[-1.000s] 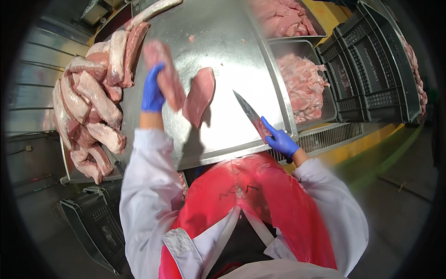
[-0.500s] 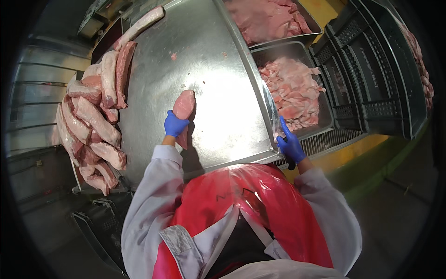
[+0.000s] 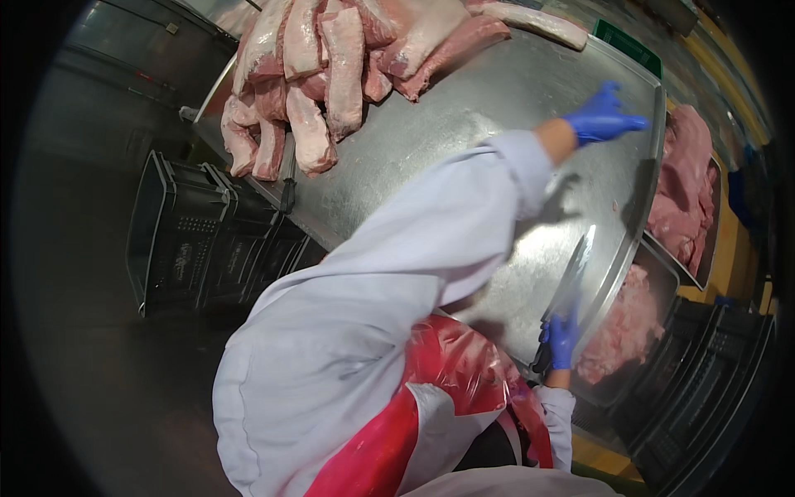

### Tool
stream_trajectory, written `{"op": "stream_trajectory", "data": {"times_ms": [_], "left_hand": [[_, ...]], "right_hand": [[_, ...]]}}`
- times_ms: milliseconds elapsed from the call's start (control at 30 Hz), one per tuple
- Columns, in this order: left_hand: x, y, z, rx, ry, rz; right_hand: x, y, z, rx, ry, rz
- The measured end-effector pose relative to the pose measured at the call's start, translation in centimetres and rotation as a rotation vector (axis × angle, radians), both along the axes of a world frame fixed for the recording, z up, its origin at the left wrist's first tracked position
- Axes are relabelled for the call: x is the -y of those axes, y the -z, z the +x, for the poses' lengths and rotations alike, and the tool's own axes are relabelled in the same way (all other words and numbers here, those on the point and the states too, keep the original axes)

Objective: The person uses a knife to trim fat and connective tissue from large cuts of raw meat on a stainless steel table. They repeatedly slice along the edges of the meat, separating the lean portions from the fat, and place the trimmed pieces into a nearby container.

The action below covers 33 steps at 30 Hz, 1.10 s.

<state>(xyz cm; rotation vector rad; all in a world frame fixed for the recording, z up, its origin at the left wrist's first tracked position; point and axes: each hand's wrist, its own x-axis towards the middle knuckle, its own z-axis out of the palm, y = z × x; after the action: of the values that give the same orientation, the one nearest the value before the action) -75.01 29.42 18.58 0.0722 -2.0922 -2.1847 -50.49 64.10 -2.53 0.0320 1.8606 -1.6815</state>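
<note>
My left hand, in a blue glove, is stretched far across the metal worktable towards its far right edge. Its fingers are spread and nothing is in them. Close beyond them lies a pile of trimmed pink meat in a metal tray. My right hand, also gloved in blue, is closed round the dark handle of a knife at the table's near right edge. The blade points away from me over the tabletop, slightly blurred. A bin of pale fat trimmings stands just right of that hand.
Several long, fatty slabs of meat are heaped at the table's far left. One long strip lies along the back near a green container. Black crates stand at left and lower right.
The view has swung to the left. My left hand has let go of the piece of meat and reached out to the far right. The knife in my right hand now shows over the table.
</note>
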Motion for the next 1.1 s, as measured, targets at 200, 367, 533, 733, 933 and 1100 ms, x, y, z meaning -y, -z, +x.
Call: {"op": "stream_trajectory", "data": {"times_ms": [200,367,533,733,933,1100], "left_hand": [[33.5,14.5,14.5,0.093,-1.142,-0.833],[49.4,17.2,28.1,0.711,-1.099,-0.824],[56.5,22.6,31.6,0.430,-0.771,-0.305],[44.3,25.9,27.7,0.211,-0.629,0.244],[31.7,16.4,20.4,0.140,-0.049,-1.039],[27.7,18.0,14.9,0.256,0.083,-1.485]], "right_hand": [[6.0,1.5,0.7,0.030,0.077,0.106],[6.5,2.1,0.7,0.005,0.206,0.104],[6.5,3.2,0.4,-0.012,0.200,0.142],[6.7,3.6,-0.4,-0.166,0.112,0.206],[9.0,0.3,0.9,-0.020,0.308,0.139],[8.1,1.1,0.1,0.008,0.243,0.078]]}}
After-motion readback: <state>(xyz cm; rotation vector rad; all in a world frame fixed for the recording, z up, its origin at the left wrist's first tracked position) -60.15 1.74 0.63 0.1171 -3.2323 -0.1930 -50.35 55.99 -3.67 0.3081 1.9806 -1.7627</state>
